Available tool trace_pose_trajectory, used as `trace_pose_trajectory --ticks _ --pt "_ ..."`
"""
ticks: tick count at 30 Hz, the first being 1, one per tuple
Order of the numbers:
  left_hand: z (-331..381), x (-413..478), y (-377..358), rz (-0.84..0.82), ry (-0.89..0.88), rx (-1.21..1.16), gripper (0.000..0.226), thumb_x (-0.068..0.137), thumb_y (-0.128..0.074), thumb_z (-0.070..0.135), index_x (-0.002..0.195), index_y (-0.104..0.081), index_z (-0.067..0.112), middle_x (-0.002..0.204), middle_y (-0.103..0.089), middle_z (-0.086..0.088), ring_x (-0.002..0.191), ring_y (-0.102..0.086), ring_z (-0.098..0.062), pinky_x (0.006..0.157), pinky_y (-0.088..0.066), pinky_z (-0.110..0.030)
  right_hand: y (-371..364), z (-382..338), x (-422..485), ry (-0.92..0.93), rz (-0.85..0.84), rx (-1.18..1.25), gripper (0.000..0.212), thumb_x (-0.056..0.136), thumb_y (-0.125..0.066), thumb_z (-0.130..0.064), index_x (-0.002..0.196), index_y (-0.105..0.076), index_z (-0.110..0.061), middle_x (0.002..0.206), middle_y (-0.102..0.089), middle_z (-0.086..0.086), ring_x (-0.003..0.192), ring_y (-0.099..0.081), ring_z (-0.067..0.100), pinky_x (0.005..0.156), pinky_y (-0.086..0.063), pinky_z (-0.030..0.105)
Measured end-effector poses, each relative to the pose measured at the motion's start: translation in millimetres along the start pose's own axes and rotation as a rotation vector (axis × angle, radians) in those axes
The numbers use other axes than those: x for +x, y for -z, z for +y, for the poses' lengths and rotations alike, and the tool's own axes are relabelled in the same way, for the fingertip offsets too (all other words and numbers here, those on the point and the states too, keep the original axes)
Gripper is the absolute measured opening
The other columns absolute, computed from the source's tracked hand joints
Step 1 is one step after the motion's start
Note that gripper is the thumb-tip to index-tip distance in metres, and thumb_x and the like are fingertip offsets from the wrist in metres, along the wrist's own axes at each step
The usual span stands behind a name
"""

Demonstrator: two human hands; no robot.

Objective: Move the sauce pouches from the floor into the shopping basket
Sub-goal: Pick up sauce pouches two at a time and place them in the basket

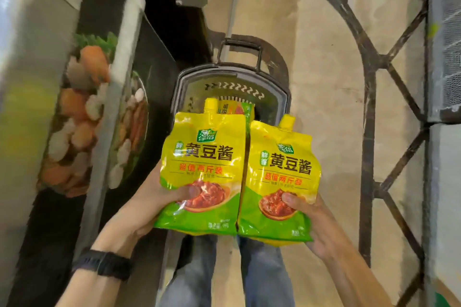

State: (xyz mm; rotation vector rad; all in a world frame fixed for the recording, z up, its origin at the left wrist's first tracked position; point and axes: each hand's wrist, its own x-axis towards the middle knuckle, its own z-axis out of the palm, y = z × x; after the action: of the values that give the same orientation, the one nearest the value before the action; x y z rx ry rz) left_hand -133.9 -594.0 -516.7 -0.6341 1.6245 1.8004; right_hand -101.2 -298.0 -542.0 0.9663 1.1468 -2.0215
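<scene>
Both busy: the left hand [147, 197] gripped one yellow pouch [204, 157] and the right hand [316, 219] gripped a second pouch [282, 172], thumbs low on the fronts, held just short of the shopping basket [284, 97]. They looked soft, full and probably slick, so bottom-corner holds suited. A third pouch [234, 107] lay inside the basket.

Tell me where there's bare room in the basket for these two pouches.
Bare: the basket interior's right side, between the pouch already inside and the right wall, and along the slotted far wall. Crowded: the middle, where that pouch lies. Near part hidden.
</scene>
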Motion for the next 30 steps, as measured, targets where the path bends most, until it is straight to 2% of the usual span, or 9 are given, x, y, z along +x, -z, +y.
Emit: trace_pose_trajectory --ticks 3,5,9,13,18,21,23,26,30 --pt "-14 50 13 0.070 -0.056 0.022 0.113 0.028 -0.100 0.051 0.126 -0.061 0.011 0.111 -0.077 -0.008 0.097 -0.075 -0.022 0.072 -0.060 -0.028 13 23 57 0.023 0.095 -0.049 0.093 0.023 -0.100 -0.040 0.107 -0.070 -0.015 0.104 -0.076 0.014 0.090 -0.075 0.029 0.064 -0.060 0.038" --pt "-18 79 18 0.115 -0.097 0.005 0.101 0.029 -0.099 0.050 0.118 -0.066 0.017 0.105 -0.078 -0.003 0.091 -0.075 -0.017 0.070 -0.059 -0.026 19 36 93 0.072 0.142 -0.158 0.080 0.035 -0.098 -0.039 0.107 -0.071 -0.015 0.102 -0.077 0.011 0.091 -0.074 0.027 0.069 -0.060 0.036" --pt "-26 125 24 0.154 -0.134 0.008 0.075 0.045 -0.096 0.027 0.113 -0.067 0.021 0.102 -0.079 0.003 0.089 -0.075 -0.011 0.070 -0.059 -0.024 14 65 163 0.152 0.162 -0.367 0.050 0.064 -0.084 0.001 0.110 -0.068 -0.008 0.088 -0.078 -0.004 0.079 -0.072 0.005 0.072 -0.054 0.019" --pt "-37 156 21 0.183 -0.118 -0.036 0.082 0.045 -0.089 0.030 0.122 -0.065 0.016 0.109 -0.077 -0.002 0.096 -0.075 -0.017 0.074 -0.060 -0.028 -2 91 225 0.120 0.135 -0.464 0.049 0.072 -0.079 0.006 0.115 -0.065 -0.013 0.092 -0.070 -0.015 0.076 -0.063 -0.016 0.071 -0.045 0.008" --pt "-45 186 15 0.191 -0.069 -0.098 0.083 0.045 -0.088 0.027 0.123 -0.063 0.020 0.105 -0.078 -0.001 0.092 -0.076 -0.018 0.066 -0.060 -0.028 16 123 292 -0.046 0.247 -0.330 0.050 0.074 -0.079 0.004 0.117 -0.063 -0.017 0.101 -0.072 -0.004 0.099 -0.066 0.016 0.083 -0.052 0.034" --pt "-51 201 15 0.171 0.016 -0.166 0.069 0.058 -0.086 0.010 0.123 -0.063 0.022 0.102 -0.079 -0.001 0.086 -0.077 -0.018 0.062 -0.062 -0.032 34 140 321 -0.142 0.262 -0.325 0.052 0.078 -0.077 0.001 0.125 -0.062 -0.014 0.106 -0.071 0.000 0.102 -0.064 0.017 0.071 -0.048 0.026" --pt "-56 214 14 0.159 0.062 -0.214 0.048 0.068 -0.073 0.014 0.115 -0.066 0.022 0.096 -0.080 0.000 0.080 -0.077 -0.016 0.063 -0.063 -0.032 37 149 338 -0.182 0.255 -0.371 0.055 0.078 -0.078 -0.001 0.128 -0.060 -0.016 0.114 -0.070 0.001 0.112 -0.062 0.021 0.079 -0.050 0.030" --pt "-63 235 11 0.192 0.069 -0.236 0.048 0.070 -0.070 0.020 0.117 -0.068 0.020 0.102 -0.079 -0.002 0.084 -0.077 -0.017 0.071 -0.064 -0.034 27 160 352 -0.136 0.345 -0.647 0.077 0.080 -0.075 0.001 0.145 -0.040 -0.019 0.139 -0.055 0.006 0.132 -0.050 0.027 0.108 -0.041 0.040" --pt "-84 267 8 0.228 0.110 -0.298 0.067 0.071 -0.083 0.024 0.134 -0.062 0.019 0.121 -0.073 -0.007 0.112 -0.070 -0.028 0.098 -0.054 -0.053 15 163 343 0.187 0.526 -1.266 0.105 0.077 -0.071 0.005 0.157 -0.010 -0.023 0.162 -0.014 0.009 0.145 -0.029 0.028 0.114 -0.033 0.039"
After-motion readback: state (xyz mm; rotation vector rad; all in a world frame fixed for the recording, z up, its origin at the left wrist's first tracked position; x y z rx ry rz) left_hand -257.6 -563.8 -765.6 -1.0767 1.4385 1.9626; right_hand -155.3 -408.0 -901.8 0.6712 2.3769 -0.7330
